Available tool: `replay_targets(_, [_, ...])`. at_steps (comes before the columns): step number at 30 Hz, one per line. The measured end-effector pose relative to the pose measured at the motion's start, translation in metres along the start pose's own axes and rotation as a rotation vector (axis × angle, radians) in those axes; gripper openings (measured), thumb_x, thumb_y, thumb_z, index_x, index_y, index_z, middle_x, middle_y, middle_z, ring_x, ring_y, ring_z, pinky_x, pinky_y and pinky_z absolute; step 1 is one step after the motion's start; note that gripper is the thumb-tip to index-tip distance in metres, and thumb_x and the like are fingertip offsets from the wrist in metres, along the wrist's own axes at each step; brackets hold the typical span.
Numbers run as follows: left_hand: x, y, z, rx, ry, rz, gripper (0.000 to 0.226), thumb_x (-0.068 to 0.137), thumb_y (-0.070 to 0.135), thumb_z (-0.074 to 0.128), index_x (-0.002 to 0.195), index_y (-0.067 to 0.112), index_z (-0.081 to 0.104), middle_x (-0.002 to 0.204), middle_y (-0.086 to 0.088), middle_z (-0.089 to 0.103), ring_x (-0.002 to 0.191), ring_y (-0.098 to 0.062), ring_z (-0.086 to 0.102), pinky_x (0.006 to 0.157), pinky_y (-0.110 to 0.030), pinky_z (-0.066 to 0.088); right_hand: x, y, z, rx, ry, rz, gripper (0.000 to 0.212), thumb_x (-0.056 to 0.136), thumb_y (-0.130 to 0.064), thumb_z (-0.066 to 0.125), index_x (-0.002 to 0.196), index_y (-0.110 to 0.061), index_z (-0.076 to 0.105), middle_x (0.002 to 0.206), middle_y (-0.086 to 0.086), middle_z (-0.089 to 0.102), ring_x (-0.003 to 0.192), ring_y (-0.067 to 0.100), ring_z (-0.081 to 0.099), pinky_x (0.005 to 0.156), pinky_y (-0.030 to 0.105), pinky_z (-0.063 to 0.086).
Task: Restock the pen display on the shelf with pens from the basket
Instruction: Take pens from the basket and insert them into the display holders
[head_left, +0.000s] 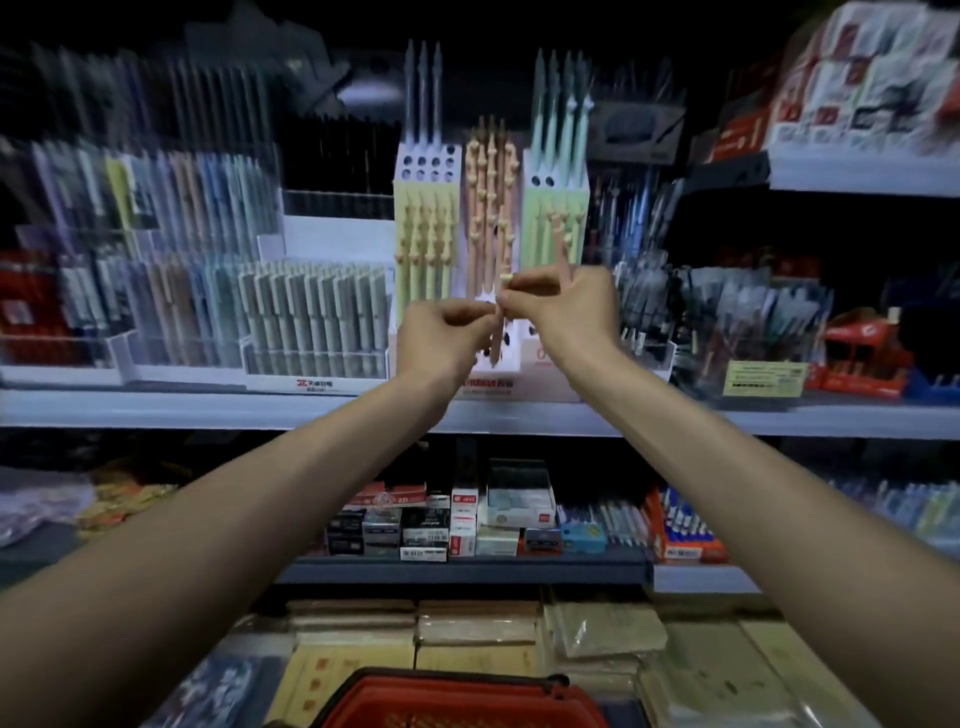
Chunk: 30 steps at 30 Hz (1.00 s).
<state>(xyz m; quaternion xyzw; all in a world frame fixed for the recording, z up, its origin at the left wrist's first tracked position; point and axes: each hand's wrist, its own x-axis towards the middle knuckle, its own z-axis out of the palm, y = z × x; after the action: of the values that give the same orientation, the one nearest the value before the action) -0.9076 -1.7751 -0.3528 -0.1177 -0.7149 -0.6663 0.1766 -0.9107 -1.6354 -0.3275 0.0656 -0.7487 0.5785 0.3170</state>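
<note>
A stepped pen display (427, 208) with yellow, pink and green columns stands on the middle shelf (208, 408), holding several pastel pens. Both my hands meet in front of its lower pink rows. My left hand (441, 338) pinches a pink pen (497, 343) that points down toward the holes. My right hand (563, 306) pinches the same pen's top and also holds another pink pen (563, 254) that sticks up behind its fingers. The red basket (457, 699) sits at the bottom edge, its contents hidden.
Clear trays of pens (311, 317) fill the shelf to the left, and tubs of dark pens (743, 327) to the right. Small boxes (441, 525) line the lower shelf. Packaged paper goods (467, 629) lie below.
</note>
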Motion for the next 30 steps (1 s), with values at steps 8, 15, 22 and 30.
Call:
replay_targets(8, [0.043, 0.032, -0.003, 0.141, -0.176, -0.068, 0.060, 0.089, -0.018, 0.064, 0.141, 0.011, 0.061, 0.130, -0.008, 0.066, 0.103, -0.033, 0.071, 0.070, -0.036, 0.064, 0.069, -0.004, 0.030, -0.105, 0.058, -0.075, 0.014, 0.078, -0.012, 0.090, 0.089, -0.013, 0.083, 0.084, -0.005, 0.079, 0.076, 0.009, 0.076, 0.079, 0.035, 0.065])
replay_targets(15, [0.060, 0.037, 0.001, 0.196, -0.249, -0.130, 0.053, 0.092, -0.018, 0.060, 0.138, 0.007, 0.061, 0.115, -0.003, 0.068, 0.094, -0.026, 0.072, 0.087, -0.047, 0.061, 0.088, 0.006, 0.037, -0.137, 0.091, -0.021, 0.016, 0.078, -0.018, 0.091, 0.091, -0.017, 0.082, 0.097, -0.007, 0.080, 0.071, 0.002, 0.073, 0.063, 0.021, 0.061])
replay_targets(22, [0.067, 0.025, 0.011, 0.164, -0.238, -0.198, 0.041, 0.096, -0.017, 0.050, 0.089, 0.020, 0.065, 0.118, -0.011, 0.070, 0.087, -0.022, 0.067, 0.064, -0.035, 0.058, 0.095, 0.021, 0.046, -0.194, 0.120, 0.053, 0.013, 0.077, -0.019, 0.092, 0.085, -0.019, 0.081, 0.094, -0.006, 0.080, 0.064, 0.006, 0.074, 0.067, 0.034, 0.065])
replay_targets(30, [0.067, 0.001, 0.030, 0.101, -0.233, -0.287, 0.050, 0.095, -0.013, 0.043, 0.145, -0.005, 0.050, 0.115, -0.021, 0.066, 0.054, -0.009, 0.069, 0.049, -0.027, 0.050, 0.090, 0.025, 0.059, -0.272, 0.190, 0.073, 0.006, 0.083, -0.020, 0.086, 0.082, -0.020, 0.080, 0.093, -0.004, 0.080, 0.073, 0.017, 0.073, 0.066, 0.040, 0.065])
